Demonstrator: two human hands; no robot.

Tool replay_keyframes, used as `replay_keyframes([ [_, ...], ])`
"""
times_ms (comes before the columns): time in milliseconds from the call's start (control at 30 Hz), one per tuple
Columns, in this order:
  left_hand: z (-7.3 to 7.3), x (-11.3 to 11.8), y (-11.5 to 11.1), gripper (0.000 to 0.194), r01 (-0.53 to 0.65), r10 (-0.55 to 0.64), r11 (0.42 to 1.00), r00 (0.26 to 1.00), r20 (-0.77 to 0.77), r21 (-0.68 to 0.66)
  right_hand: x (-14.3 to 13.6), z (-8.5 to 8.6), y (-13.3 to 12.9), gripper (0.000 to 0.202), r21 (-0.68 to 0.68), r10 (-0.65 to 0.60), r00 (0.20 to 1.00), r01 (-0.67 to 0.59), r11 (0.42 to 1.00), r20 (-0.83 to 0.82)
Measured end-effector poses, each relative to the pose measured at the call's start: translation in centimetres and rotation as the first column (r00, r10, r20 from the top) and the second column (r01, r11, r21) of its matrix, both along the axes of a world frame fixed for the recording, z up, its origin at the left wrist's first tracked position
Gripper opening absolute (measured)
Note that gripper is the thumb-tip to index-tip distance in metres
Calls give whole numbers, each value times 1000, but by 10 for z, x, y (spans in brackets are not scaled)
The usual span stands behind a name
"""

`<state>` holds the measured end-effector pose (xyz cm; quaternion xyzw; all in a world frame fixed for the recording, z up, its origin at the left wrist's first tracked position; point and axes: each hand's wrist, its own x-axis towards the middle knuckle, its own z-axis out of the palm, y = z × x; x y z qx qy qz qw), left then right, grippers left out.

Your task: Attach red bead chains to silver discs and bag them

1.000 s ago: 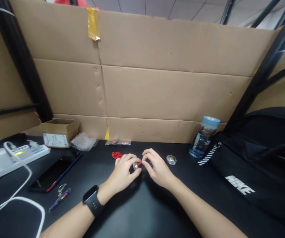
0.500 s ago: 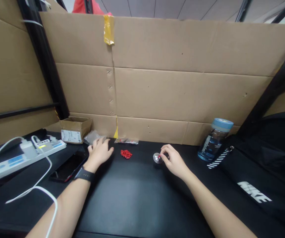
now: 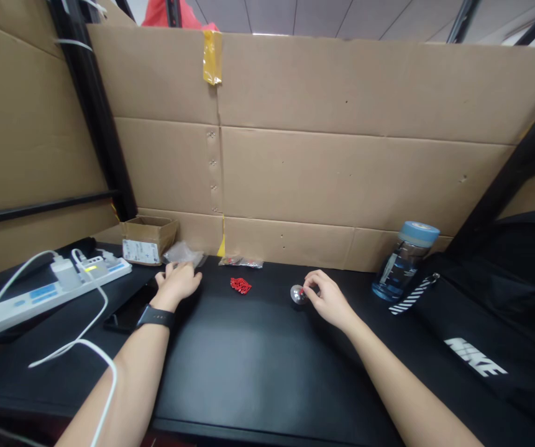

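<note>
My left hand [image 3: 177,287] is open, its fingers slightly curled and apart, just in front of a clear plastic bag [image 3: 182,252]. A dark phone [image 3: 125,312] lies partly beneath that wrist, which wears a dark smartwatch. On the right, my right hand [image 3: 325,297] is closed in a pinch at the edge of a small shiny round piece [image 3: 297,294]. A bit of red shows at the fingertips; what exactly they grip is too small to make out. Between the hands, a little cluster of red pieces [image 3: 240,285] lies on the black tabletop [image 3: 243,360].
Flat clear packets [image 3: 242,262] lie by the cardboard wall [image 3: 295,180]. At the left are an open cardboard box [image 3: 150,239], a white power strip [image 3: 29,302] and a white cable [image 3: 94,344]. A blue-lidded bottle [image 3: 402,264] and a black bag [image 3: 486,323] stand right.
My left hand has drawn back slightly left and toward me, uncovering more of the plastic bag and covering more of the phone. My right hand stays at the shiny round piece. The view has shifted slightly.
</note>
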<state>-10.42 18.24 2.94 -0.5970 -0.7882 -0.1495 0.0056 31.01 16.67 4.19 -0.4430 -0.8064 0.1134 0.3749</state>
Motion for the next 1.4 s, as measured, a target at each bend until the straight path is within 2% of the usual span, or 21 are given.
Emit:
replay_keyframes([
  [133,6,-6,-2,57,-37,36,995,999,21,88,1,1,0,12,3,-11,1000,11,1000,-3],
  [267,19,-2,-12,69,-101,86,950,994,62,296,3,1,1,12,8,-25,1000,25,1000,2],
  [333,28,2,-19,72,-145,117,891,989,90,430,4,0,2,11,3,-39,999,39,999,14],
  [433,43,9,-30,67,-187,138,759,982,126,624,7,0,4,10,-3,-62,998,62,998,30],
  [500,50,17,-35,63,-144,94,694,990,110,705,9,1,5,9,-9,-78,996,78,997,39],
  [533,53,23,-36,61,-95,50,686,995,84,721,10,2,6,9,-15,-86,995,87,996,43],
  [633,51,54,-42,54,184,-189,746,980,-61,640,15,4,8,9,-30,-108,992,111,993,68],
  [700,44,85,-48,51,430,-396,755,901,-178,496,19,5,10,9,-28,-118,988,122,992,101],
  [767,34,119,-58,52,610,-550,694,792,-264,383,24,5,12,9,-25,-127,983,132,991,135],
  [900,16,174,-79,52,820,-742,523,572,-349,233,32,4,15,8,-29,-159,968,168,985,195],
  [1000,7,192,-87,45,903,-839,409,428,-335,130,37,4,17,9,-29,-181,959,192,981,220],
  [1067,4,194,-87,46,918,-868,382,395,-301,105,41,5,17,10,-24,-184,957,194,981,227],
  [1200,-1,191,-81,49,912,-885,387,409,-221,141,46,6,18,11,-7,-182,958,188,982,223],
  [1400,-5,188,-76,34,897,-886,415,436,-155,149,49,7,21,10,-33,-188,963,198,980,191],
])
